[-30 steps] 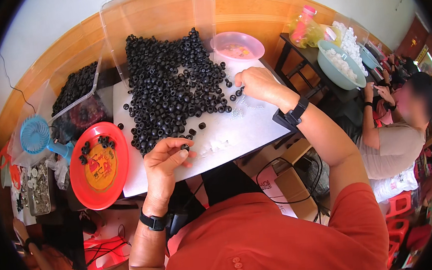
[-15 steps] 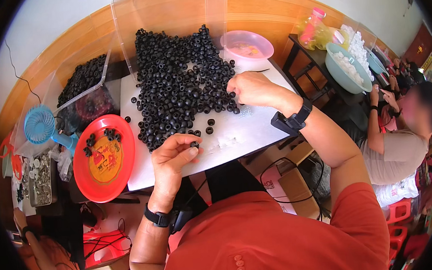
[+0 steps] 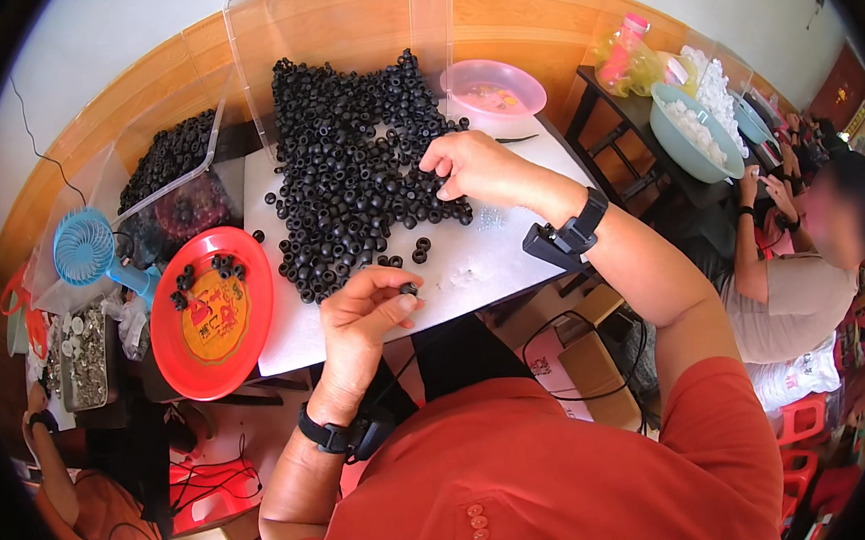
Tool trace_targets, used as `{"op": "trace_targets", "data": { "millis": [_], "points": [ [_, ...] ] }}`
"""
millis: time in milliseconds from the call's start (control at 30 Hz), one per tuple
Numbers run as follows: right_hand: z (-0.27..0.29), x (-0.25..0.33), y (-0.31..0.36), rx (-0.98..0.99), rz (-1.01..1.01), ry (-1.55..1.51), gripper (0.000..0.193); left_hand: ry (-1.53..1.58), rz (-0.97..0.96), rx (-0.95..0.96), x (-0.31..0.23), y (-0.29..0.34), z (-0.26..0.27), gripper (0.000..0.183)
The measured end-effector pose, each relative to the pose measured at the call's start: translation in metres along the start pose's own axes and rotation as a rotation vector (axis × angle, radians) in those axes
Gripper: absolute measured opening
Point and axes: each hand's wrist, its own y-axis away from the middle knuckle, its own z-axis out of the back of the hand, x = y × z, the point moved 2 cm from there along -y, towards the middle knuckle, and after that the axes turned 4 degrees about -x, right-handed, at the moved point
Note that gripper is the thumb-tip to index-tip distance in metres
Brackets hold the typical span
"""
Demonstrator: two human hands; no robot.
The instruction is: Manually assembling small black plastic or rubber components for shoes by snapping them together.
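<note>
**Tech A:** Black rubber-like rings (image 3: 350,165) lie in a dense heap across the white work board (image 3: 482,261), with a few strays at the near edge of the heap. Confirm hand positions.

**Tech B:** Left hand (image 3: 361,320) is at the near edge of the board, fingers curled in narrow, thumb and fingertips pinched on one small black ring (image 3: 409,289). Right hand (image 3: 475,167) rests on the right flank of the heap, fingers bent down onto the rings; whether it grips one I cannot tell.

**Tech A:** Step in hand?

**Tech B:** By my judgement, picking and sorting: one ring is held for handling in the left hand while the right draws from the heap. A red round tray (image 3: 210,311) sits just left of the board and carries a small cluster of rings near its far rim.

**Tech A:** Requirement for the next move?

**Tech B:** Likely a steady pinch on the held ring, and a single ring separated from the heap without dragging its neighbours off the board.

**Tech A:** Surroundings?

**Tech B:** A pink bowl (image 3: 495,87) stands beyond the heap, a blue handheld fan (image 3: 85,246) left of the tray. Another person's hands work well apart, at the right.
</note>
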Motion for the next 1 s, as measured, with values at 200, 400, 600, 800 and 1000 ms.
{"op": "trace_targets", "data": {
  "millis": [200, 400, 600, 800, 1000],
  "points": [
    [0.028, -0.014, 0.01, -0.047, -0.025, 0.393, 0.034, 0.031, 0.071, 0.049, -0.001, 0.001, -0.01, 0.021],
    [0.011, 0.012, 0.025, 0.121, -0.025, 0.435, 0.053, 0.096, 0.015, 0.163, 0.016, -0.018, -0.033, 0.022],
    [-0.011, 0.005, 0.013, 0.06, 0.034, 0.432, 0.04, -0.068, -0.109, 0.186, 0.02, -0.031, -0.04, 0.017],
    [-0.021, 0.023, 0.005, 0.037, -0.026, 0.436, 0.03, -0.203, -0.198, 0.111, 0.018, -0.028, -0.024, 0.019],
    [-0.042, 0.023, -0.002, -0.091, -0.081, 0.332, 0.048, -0.253, -0.222, 0.057, 0.01, -0.029, -0.018, 0.018]
  ]
}}
